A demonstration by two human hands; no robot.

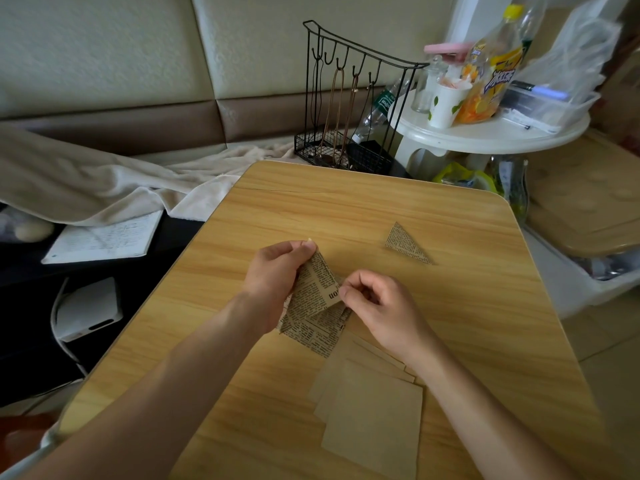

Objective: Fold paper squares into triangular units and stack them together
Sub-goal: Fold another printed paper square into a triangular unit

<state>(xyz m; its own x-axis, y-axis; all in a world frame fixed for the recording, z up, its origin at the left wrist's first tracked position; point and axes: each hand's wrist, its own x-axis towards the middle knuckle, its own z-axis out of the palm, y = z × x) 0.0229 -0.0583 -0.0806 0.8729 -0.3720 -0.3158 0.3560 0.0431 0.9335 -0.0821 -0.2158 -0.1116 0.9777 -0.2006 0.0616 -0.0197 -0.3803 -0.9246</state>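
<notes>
Two hands work over a wooden worktop (pixel 381 209). The left hand (pixel 277 271) pinches the upper corner of a newsprint paper square (pixel 313 292), thumb and fingers curled round its top point. The right hand (pixel 377 303) pinches the same paper at its right corner, fingers curled in, so the sheet is lifted and partly folded between them. Its lower part rests on the worktop, touching a fanned stack of plain brown squares (pixel 374 410) that lies near the front edge, under the right wrist. One finished folded triangle (pixel 405 244) of the same printed paper lies flat on the worktop, apart from the hands, toward the far right. Behind the worktop stands a black wire rack (pixel 349 98) with hooks, and beside it a white round side table (pixel 491 133) carrying a cup, bottles and a clear box. To the left lies a beige blanket (pixel 114 181) and an open notebook (pixel 104 237).
</notes>
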